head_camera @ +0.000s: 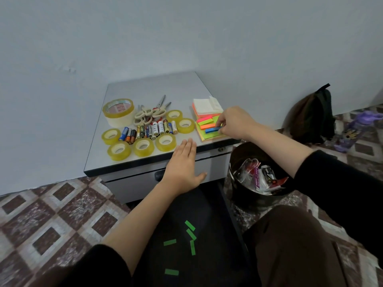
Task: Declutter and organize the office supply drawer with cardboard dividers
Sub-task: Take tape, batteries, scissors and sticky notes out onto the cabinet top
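Sorting seems the step in hand: my right hand pinches a blue flag pad in its fingers on the sticky-note pile at the desk's right edge, above the open drawer, while my left hand lies flat and released at the front. Next, I judge, the pad needs squaring beside the others; print on the batteries and big tape roll is too small to read

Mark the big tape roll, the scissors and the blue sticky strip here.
big tape roll [117, 119], head view, front outer wall.
scissors [149, 113], head view, overlapping handles.
blue sticky strip [211, 130], head view, middle of its top face.
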A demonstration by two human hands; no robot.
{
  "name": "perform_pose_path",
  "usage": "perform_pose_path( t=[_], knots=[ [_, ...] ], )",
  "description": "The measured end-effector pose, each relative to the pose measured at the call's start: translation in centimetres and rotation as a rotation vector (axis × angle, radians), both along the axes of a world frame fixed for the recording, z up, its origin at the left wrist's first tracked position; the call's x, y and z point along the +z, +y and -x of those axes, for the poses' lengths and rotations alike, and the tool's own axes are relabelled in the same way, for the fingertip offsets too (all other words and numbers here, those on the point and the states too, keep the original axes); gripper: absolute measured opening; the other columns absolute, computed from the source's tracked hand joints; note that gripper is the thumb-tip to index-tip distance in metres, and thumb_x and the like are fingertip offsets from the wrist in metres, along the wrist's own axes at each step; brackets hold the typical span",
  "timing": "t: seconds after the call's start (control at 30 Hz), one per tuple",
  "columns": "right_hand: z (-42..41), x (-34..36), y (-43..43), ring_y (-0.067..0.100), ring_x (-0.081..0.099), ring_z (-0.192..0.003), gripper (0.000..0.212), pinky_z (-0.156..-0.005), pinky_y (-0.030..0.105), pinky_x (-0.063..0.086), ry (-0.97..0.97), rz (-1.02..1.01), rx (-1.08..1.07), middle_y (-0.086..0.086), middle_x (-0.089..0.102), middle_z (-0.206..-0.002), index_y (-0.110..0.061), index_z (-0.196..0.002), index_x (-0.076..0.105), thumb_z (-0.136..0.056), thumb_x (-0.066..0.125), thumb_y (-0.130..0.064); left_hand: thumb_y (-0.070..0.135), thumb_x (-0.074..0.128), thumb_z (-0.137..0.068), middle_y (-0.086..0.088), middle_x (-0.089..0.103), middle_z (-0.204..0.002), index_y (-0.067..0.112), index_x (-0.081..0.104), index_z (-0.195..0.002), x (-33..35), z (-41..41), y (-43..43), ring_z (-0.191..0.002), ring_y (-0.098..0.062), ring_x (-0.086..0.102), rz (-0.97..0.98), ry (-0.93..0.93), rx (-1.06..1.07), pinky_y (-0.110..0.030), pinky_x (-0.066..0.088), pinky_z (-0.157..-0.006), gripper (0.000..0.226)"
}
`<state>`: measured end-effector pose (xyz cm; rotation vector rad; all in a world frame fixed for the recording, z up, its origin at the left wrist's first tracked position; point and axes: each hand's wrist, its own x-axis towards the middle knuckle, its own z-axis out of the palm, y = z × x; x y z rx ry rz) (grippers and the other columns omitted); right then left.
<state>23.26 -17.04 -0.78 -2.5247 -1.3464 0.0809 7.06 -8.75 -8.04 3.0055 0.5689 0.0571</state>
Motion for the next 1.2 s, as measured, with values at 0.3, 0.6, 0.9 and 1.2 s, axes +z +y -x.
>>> perform_pose_path(
  t=[0.3,0.6,0.9,1.2],
  knots=[
    [0.0,-0.2,0.8,0.021,0.055,-0.100,0.025,-0.071,0.024,0.036,-0.039,0.021,0.007,0.006,0.066,-0.110,-0.014,-0.107,0.071,-0.085,0.060,-0.009,0.054,0.047,-0.088,-0.008,-0.012,-0.157,0.006,-0.008,-0.148,-0.2,0.0,0.3,-0.144,-0.019,-0.012,-0.038,-0.011,-0.016,-0.028,-0.009,-0.115,0.093],
    [-0.3,-0.4,1.4,0.012,0.044,-0.084,0.025,-0.069,0.024,0.034,-0.022,0.003,0.001,0.007,0.066,-0.108,-0.012,-0.107,0.071,-0.085,0.060,-0.007,0.060,0.042,-0.088,-0.008,-0.011,-0.157,0.007,-0.006,-0.148,-0.4,0.1,0.3,-0.144,-0.020,-0.012,-0.035,-0.038,-0.013,-0.031,-0.007,-0.117,0.094],
    [0.0,-0.2,1.5,0.020,0.055,-0.099,0.026,-0.071,0.024,0.036,-0.003,0.006,0.000,0.009,0.066,-0.110,-0.009,-0.109,0.070,-0.085,0.058,-0.006,0.060,0.043,-0.087,-0.007,-0.011,-0.157,0.007,-0.006,-0.148,-0.5,0.1,0.3,-0.144,-0.019,-0.012,-0.026,-0.034,-0.007,-0.032,-0.004,-0.118,0.095],
    [0.0,-0.2,1.5,0.016,0.050,-0.089,0.025,-0.070,0.025,0.035,0.003,-0.011,-0.010,0.009,0.065,-0.109,-0.008,-0.108,0.070,-0.086,0.059,-0.006,0.058,0.046,-0.086,-0.007,-0.010,-0.157,0.008,-0.005,-0.148,-0.2,0.1,0.3,-0.144,-0.019,-0.011,-0.024,-0.032,-0.014,-0.031,-0.004,-0.118,0.094]
  ],
)
